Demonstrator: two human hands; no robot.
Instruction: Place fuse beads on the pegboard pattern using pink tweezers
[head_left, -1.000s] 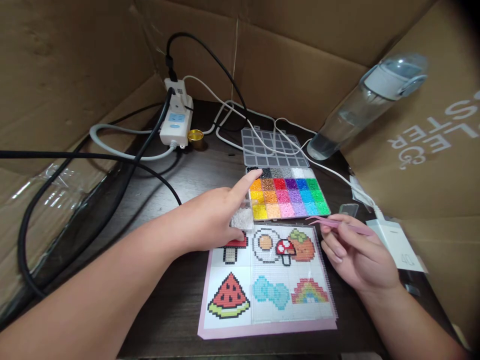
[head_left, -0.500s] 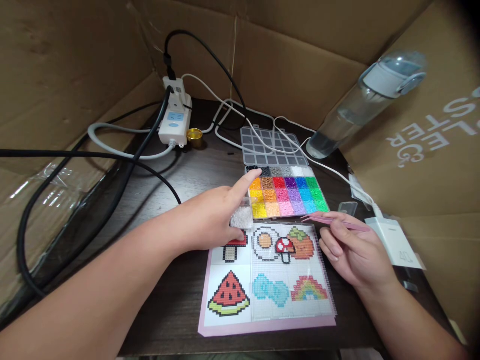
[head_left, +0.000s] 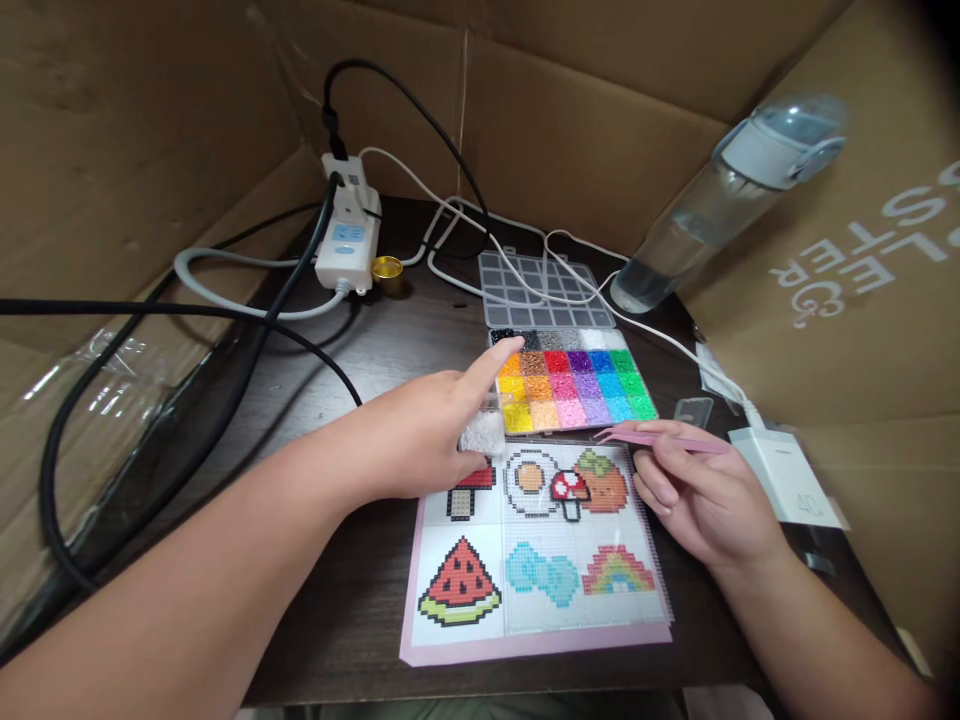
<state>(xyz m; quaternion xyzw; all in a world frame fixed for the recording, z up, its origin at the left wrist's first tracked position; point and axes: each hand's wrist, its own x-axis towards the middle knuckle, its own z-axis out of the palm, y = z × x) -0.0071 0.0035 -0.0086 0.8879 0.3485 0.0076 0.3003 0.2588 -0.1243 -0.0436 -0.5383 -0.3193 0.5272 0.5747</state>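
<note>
My left hand point(head_left: 420, 430) grips a small clear box of white beads point(head_left: 482, 432) at the left edge of the bead case. Its index finger stretches over the black and dark grey beads; the thumb lies below the box. In my right hand point(head_left: 705, 490) are pink tweezers point(head_left: 660, 437), tips pointing left, just above the pattern sheet. The divided bead case point(head_left: 574, 388) holds beads sorted by colour. Below it lies the pattern sheet point(head_left: 465, 640), with a clear pegboard point(head_left: 544, 625) over its right part. A red and white mushroom of beads point(head_left: 570, 494) sits between the egg and persimmon pictures.
The case's clear lid point(head_left: 544, 290) lies folded back under a white cable. A water bottle point(head_left: 697, 220) stands at the back right. A white charger point(head_left: 784, 478) is right of my right hand. A power strip point(head_left: 349, 240), gold cup point(head_left: 388, 275) and black cables point(head_left: 255, 340) are left.
The tweezers and my right hand have shifted slightly left. My left hand keeps its hold on the small bead box. The view has moved a little.
</note>
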